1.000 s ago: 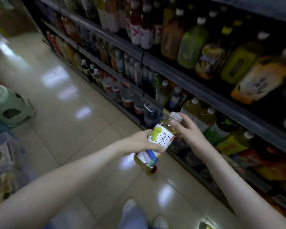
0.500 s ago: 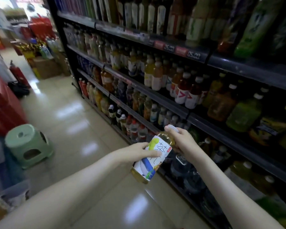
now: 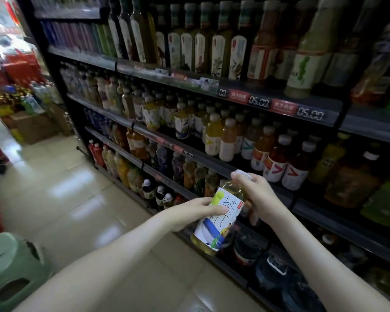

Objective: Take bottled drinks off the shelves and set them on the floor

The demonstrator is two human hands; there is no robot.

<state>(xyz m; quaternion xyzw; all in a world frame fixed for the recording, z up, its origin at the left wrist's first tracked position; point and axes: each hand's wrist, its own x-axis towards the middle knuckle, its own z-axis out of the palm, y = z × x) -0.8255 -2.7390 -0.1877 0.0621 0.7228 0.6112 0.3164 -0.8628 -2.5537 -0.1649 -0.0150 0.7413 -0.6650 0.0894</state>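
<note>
Obs: tea bottle (image 3: 218,221) tilted, cap (image 3: 243,174) twd 1 o'clock, held in air in front of shelves (image 3: 358,129), above floor (image 3: 81,194). L hand (image 3: 189,213): fingers wrapped round label (image 3: 223,210). R hand (image 3: 260,194): fingers clamped on neck at cap. Green stool (image 3: 11,264) at 8 o'clock.

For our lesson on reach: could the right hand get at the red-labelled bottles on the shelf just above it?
Probably not yet: the right hand grips the tea bottle by its top. Nothing stands before the red-labelled bottles, so once freed, likely yes.
</note>
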